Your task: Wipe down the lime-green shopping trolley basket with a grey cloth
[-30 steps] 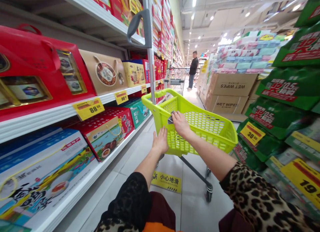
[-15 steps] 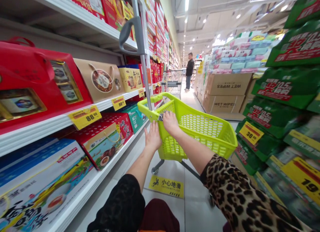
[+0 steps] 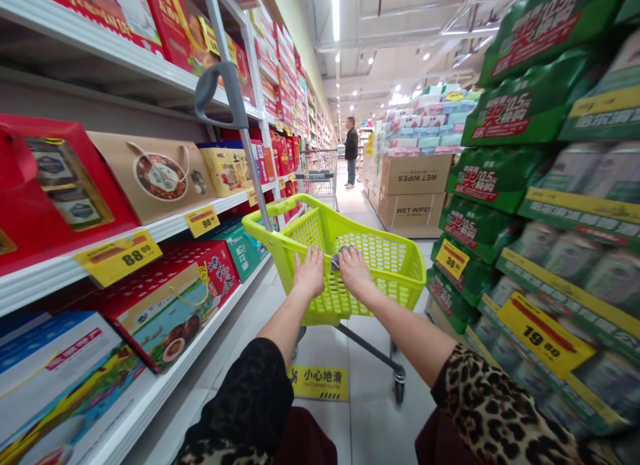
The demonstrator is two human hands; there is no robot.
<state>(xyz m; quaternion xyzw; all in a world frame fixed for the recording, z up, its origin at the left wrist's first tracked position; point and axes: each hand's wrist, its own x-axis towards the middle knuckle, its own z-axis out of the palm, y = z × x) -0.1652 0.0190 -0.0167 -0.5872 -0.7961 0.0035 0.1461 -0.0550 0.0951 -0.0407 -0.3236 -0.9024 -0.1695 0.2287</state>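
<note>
A lime-green shopping cart basket (image 3: 295, 298) with perforated walls stands in front of me, its grey handle (image 3: 235, 95) on an upright metal pole at the left. My right hand (image 3: 354, 270) presses a small grey cloth (image 3: 336, 261) onto the basket's near rim, fingers closed over it. Most of the cloth is hidden under the fingers. Just to the left, my left hand (image 3: 309, 275) lies against the same rim and side wall, fingers stretched out with nothing seen in them.
Shelves of gift boxes (image 3: 160, 178) line the left. Green-wrapped drink packs (image 3: 490, 171) are stacked close on the right. Ahead are wet-wipes cartons (image 3: 415, 175), a metal cart (image 3: 320, 175) and a standing person (image 3: 351, 151). A yellow warning sticker (image 3: 320, 383) marks the floor.
My right hand and the cloth have slid rightward along the rim, away from the pole. My left hand has moved up to the rim. The view has shifted right.
</note>
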